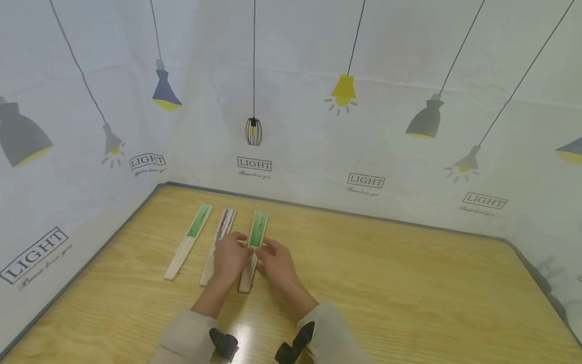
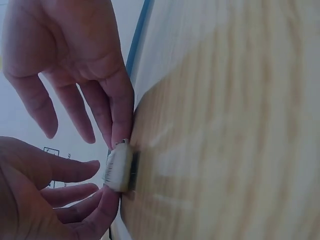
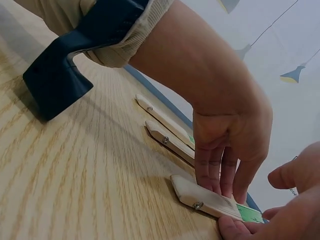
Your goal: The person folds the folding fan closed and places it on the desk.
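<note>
Three closed folding fans lie side by side on the table. The rightmost fan (image 1: pixel 258 230) has pale ribs and a green far half. My left hand (image 1: pixel 231 257) touches its left side with the fingertips. On its other side rests my right hand (image 1: pixel 278 260), thumb and fingers against the edge. In the left wrist view, fairly straight fingers from both hands meet the fan (image 2: pixel 118 167) from opposite sides. The right wrist view shows a rivet near the fan's end (image 3: pixel 200 197). The middle fan (image 1: pixel 225 222), with a red and dark pattern, is partly hidden by my left hand.
Farthest left lies another green-ended fan (image 1: pixel 198 222). The wood-grain table (image 1: pixel 386 283) extends to the right and ends at a dark edge along a white curtain (image 1: pixel 300 126) printed with lamps. Dark camera mounts (image 1: pixel 223 344) sit on both sleeves, close to the tabletop.
</note>
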A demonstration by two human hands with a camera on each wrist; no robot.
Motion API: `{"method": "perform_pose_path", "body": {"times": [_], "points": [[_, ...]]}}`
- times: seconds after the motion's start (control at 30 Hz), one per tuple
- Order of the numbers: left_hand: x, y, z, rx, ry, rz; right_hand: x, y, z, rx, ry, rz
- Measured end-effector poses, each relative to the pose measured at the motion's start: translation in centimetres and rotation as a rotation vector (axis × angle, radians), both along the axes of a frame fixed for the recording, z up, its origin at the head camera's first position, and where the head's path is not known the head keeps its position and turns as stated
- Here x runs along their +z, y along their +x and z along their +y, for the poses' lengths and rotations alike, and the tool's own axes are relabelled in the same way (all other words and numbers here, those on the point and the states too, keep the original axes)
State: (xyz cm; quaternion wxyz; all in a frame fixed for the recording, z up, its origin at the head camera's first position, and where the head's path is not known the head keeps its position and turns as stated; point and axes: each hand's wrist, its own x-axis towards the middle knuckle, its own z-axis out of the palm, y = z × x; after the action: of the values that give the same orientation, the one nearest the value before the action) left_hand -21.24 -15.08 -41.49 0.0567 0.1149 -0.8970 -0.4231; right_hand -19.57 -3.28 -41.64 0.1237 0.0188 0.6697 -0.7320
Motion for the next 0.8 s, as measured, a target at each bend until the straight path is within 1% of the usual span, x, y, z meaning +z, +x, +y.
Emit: {"method": "perform_pose_path", "body": {"times": [0.1, 0.3, 0.4, 0.57, 0.7, 0.8], "points": [[0.3, 0.1, 0.1, -0.001, -0.017, -0.002, 0.0, -0.1, -0.2, -0.003, 0.016, 0.003], [0.5, 0.2, 0.0, -0.001, -0.013, 0.007, 0.0, -0.4, -0.4, 0.008, 0.023, 0.026], [0.5, 0.0, 0.1, -0.006, -0.012, 0.004, -0.1, -0.4, -0.3, 0.006, 0.018, 0.021], [0.6, 0.0, 0.2, -0.017, -0.025, 0.019, -0.1, -0.4, 0.0, 0.010, 0.027, 0.012], [1.1, 0.2, 0.0, -0.028, -0.040, 0.038, 0.2, 0.1, 0.7, 0.034, 0.117, 0.071], [1.8, 0.5, -0.4, -0.046, -0.016, 0.085, 0.7, 0.7, 2.1, 0.049, 0.193, 0.150]]}}
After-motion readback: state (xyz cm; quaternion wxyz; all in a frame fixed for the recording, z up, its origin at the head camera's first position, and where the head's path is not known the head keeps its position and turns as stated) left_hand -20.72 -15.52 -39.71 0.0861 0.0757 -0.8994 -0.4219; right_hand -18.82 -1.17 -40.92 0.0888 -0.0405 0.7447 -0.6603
